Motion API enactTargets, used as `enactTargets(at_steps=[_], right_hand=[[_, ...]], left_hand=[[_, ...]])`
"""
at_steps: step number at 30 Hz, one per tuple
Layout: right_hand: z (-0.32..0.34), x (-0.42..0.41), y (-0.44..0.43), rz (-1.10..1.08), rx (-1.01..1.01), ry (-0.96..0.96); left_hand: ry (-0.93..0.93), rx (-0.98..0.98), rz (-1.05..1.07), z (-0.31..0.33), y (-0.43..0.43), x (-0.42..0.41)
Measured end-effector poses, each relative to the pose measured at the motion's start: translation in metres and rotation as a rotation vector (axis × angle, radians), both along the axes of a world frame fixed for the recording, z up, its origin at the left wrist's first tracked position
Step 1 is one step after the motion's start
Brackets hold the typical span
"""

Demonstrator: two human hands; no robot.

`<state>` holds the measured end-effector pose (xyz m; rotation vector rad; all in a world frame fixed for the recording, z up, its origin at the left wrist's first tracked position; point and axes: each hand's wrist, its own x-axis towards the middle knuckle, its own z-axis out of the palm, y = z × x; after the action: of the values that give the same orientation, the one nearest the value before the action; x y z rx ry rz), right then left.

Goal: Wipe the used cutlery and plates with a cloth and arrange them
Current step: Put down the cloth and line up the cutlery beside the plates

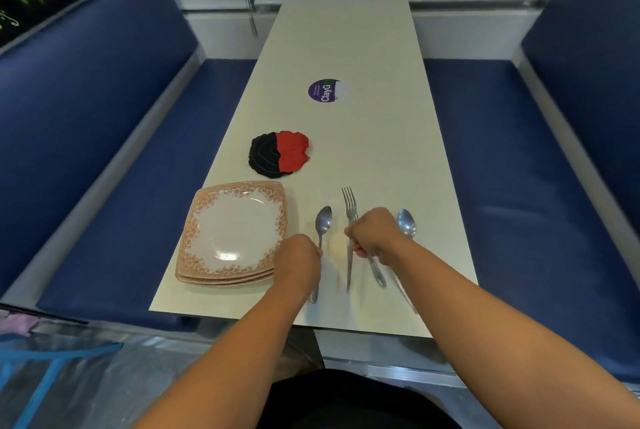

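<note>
On the table [346, 47], the stacked plates [235, 231] sit at the near left, with the cloth [278, 153] just behind them. Right of the plates lie a spoon [322, 220], a fork [349, 207] and a second spoon [406, 222] (side by side, handles toward the person).

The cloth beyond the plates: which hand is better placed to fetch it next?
Probably the left hand. The cloth lies on its side of the table, just beyond the plates, and it grips only a spoon. The right hand is closed on the fork, farther away.
</note>
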<state>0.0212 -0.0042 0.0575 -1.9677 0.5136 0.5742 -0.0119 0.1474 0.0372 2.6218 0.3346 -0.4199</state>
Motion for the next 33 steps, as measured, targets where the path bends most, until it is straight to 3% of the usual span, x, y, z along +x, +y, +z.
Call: enactTargets(at_steps=[5, 12, 18, 24, 29, 33], right_hand=[[0.01, -0.009, -0.003, -0.087, 0.139, 0.006], [0.009, -0.011, -0.012, -0.098, 0.151, -0.011], [0.011, -0.011, -0.022, -0.111, 0.18, -0.019], [0.012, -0.009, -0.04, -0.138, 0.19, -0.05], [0.017, -0.011, -0.054, -0.167, 0.193, -0.093], [0.015, -0.013, -0.07, -0.2, 0.144, -0.12]], left_hand=[[0.042, 0.095, -0.079, -0.005, -0.005, -0.003], [-0.012, 0.228, -0.174, -0.008, -0.005, -0.003], [0.183, 0.344, -0.273, 0.001, -0.009, 0.001], [0.089, 0.378, -0.294, -0.005, -0.009, 0.005], [-0.237, 0.13, -0.23, -0.007, -0.024, 0.005], [-0.235, 0.001, -0.232, -0.004, -0.049, 0.01]])
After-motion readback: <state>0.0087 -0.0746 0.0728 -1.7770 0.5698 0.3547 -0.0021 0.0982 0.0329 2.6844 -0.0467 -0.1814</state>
